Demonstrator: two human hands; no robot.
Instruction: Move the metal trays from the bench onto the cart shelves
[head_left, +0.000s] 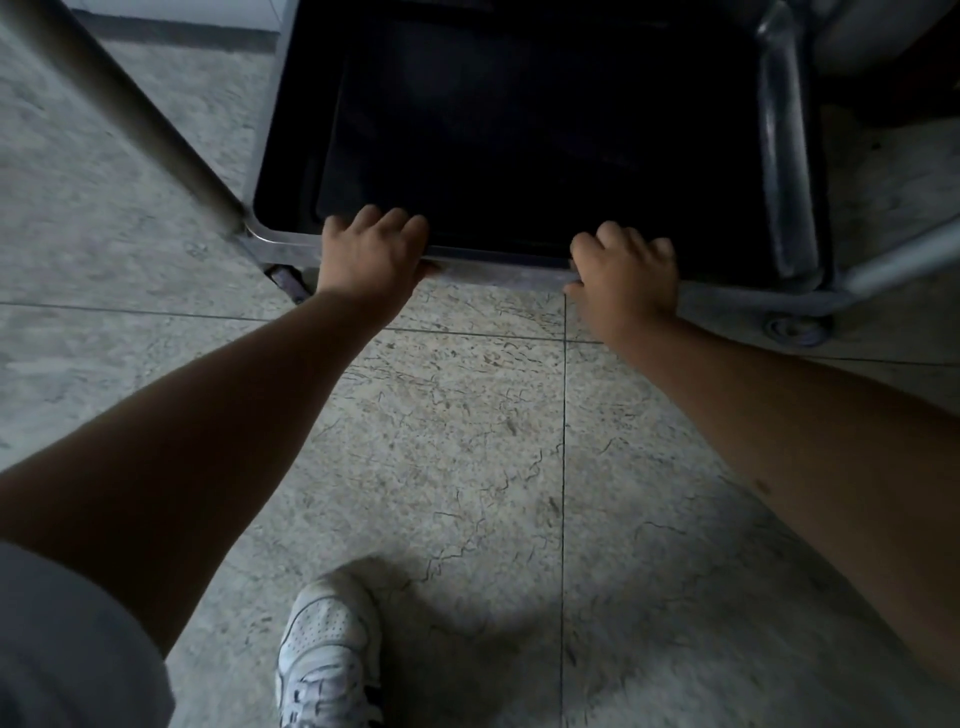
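Observation:
A dark metal tray (519, 135) lies flat in the bottom shelf (498, 273) of the steel cart, low above the floor. My left hand (369, 249) grips the tray's near edge on the left, fingers curled over the rim and thumb under it. My right hand (623, 265) grips the same near edge on the right in the same way. The tray's inside is in deep shadow, so its far end is hard to make out.
Cart uprights stand at the left (130, 114) and right (784, 145) corners of the shelf, with a caster (795, 330) under the right corner. A speckled tile floor (467, 441) spreads below. My white shoe (327, 649) is at the bottom.

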